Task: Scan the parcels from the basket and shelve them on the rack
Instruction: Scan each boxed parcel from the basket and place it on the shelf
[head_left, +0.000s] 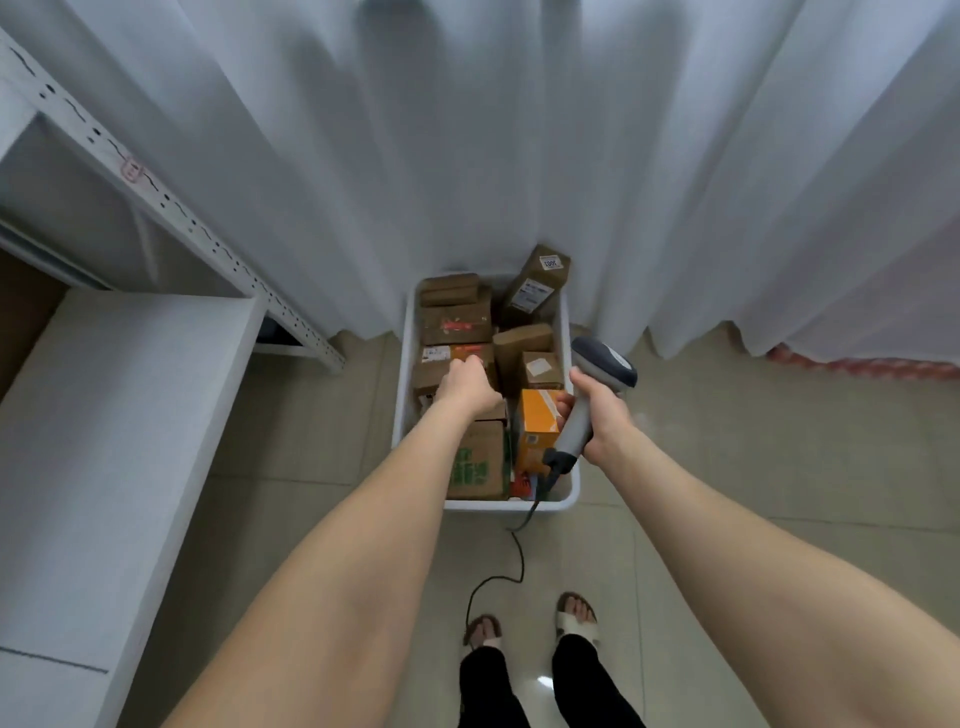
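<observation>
Two hands over one white basket (567, 332) on the tiled floor (753, 467), its far end against a pale curtain (519, 156); the basket is packed with parcels, mostly brown cartons lying at mixed angles.

Left hand (465, 384): reached down into the left half of the basket; back of the hand up, fingers bent downward over a labelled carton (447, 354) with an orange-and-white sticker; the fingertips are hidden behind the knuckles, so I cannot tell whether it has a real hold or only touches.

Right hand (597, 410): wrapped firmly round the grey handle of a barcode scanner (605, 364), thumb along the side; dark scanner head tilted up and away, above the basket's right wall; a black cable (511, 551) hangs from the handle's base, crosses the near rim and loops over the floor toward the person's sandalled feet (576, 618).

Parcels noted: a tall box (537, 286) with white labels leaning out of the far right corner, standing above the rim; an orange box (537, 421) upright just left of the scanner handle; a green-printed carton (475, 462) at the near end, beside the left forearm.

Rack (171, 208): grey, with a perforated upright, to the left of the basket and near it; its lower shelf (119, 415) runs along the left edge of view; what sits on it is out of sight.
</observation>
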